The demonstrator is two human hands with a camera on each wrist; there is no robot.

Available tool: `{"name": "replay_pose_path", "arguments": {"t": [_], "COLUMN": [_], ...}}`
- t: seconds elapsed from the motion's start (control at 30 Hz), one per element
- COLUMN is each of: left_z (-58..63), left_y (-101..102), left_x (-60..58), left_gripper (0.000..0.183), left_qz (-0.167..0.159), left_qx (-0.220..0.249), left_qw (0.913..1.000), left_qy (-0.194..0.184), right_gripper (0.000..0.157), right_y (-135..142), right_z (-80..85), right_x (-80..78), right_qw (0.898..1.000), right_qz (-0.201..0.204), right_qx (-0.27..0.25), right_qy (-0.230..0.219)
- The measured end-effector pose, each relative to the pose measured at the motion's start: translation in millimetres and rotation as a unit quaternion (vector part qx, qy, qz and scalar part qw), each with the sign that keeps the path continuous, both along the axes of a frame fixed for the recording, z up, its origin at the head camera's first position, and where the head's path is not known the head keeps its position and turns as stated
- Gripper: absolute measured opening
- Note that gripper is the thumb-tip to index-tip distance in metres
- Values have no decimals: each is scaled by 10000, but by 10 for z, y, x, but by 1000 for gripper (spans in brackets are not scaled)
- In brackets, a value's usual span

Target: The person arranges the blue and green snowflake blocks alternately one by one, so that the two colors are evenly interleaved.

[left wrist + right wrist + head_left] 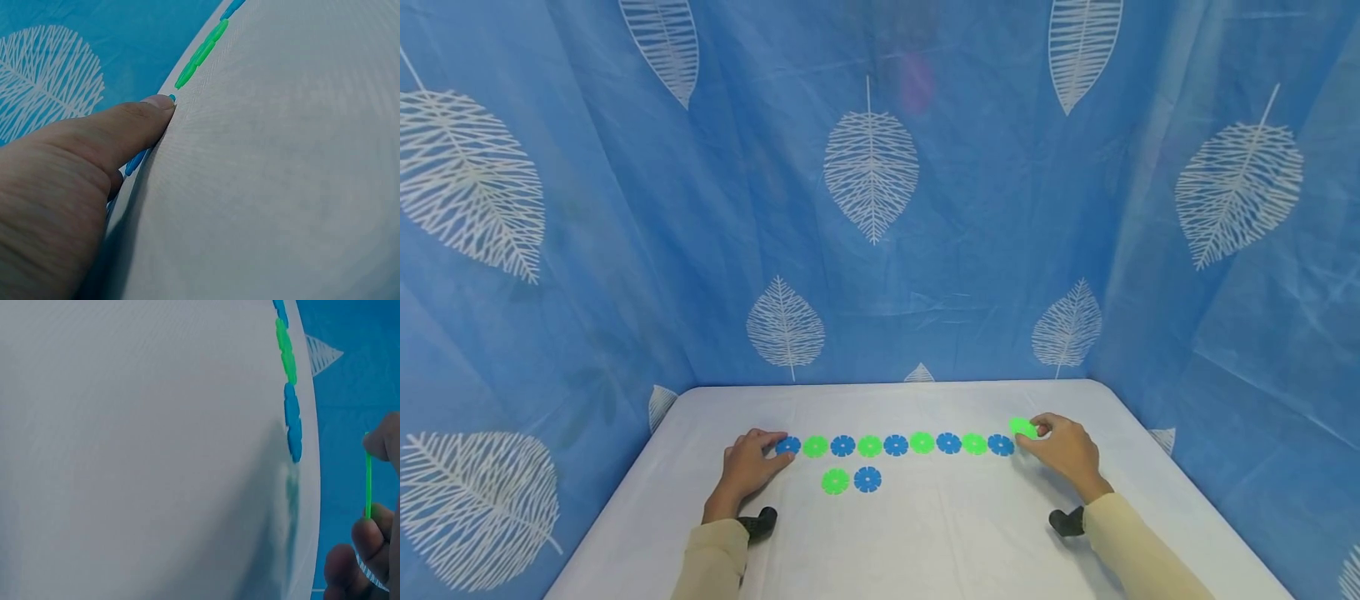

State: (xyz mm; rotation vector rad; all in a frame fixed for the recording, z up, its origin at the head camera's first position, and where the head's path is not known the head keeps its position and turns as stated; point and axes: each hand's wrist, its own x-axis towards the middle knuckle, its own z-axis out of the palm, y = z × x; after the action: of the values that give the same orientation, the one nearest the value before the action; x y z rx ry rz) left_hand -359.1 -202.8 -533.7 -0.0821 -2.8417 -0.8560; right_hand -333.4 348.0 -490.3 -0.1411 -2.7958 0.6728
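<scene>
Flat notched plastic discs, blue and green by turns, lie in a straight row across the white table. My left hand (750, 465) is at the row's left end, thumb and forefinger gripping the edges of a blue disc (787, 446). At the other end my right hand (1066, 450) pinches a green disc (1022, 427) by its rim. The right wrist view shows this green disc (369, 484) edge-on, raised off the cloth. Closest to it in the row is a blue disc (1000, 445). The left thumb mostly hides the blue disc in the left wrist view.
Below the row's left half lie a loose green disc (835, 481) and a loose blue disc (867, 479), side by side. A white cloth covers the table (955, 542). Blue curtains (970, 208) with white leaf prints stand behind and at both sides.
</scene>
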Motion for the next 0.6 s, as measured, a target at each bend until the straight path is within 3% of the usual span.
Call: {"name": "replay_pose_path", "arguments": {"t": [0.23,0.6], "left_z": [-8,6], "left_y": [-5,4], "left_x": [-8,-6], "left_gripper": [53,52], "left_qz": [28,51], "left_qx": [-26,-15], "left_qw": [10000,10000], "left_qy": [-76,-65], "right_gripper": [61,55], "right_y": [120,110], "right_z": [-94,-126], "right_x": [1,20], "right_qw": [9993,9985], "right_qz": [-102,59], "right_qx": [128,387], "right_qy": [-344,-380]}}
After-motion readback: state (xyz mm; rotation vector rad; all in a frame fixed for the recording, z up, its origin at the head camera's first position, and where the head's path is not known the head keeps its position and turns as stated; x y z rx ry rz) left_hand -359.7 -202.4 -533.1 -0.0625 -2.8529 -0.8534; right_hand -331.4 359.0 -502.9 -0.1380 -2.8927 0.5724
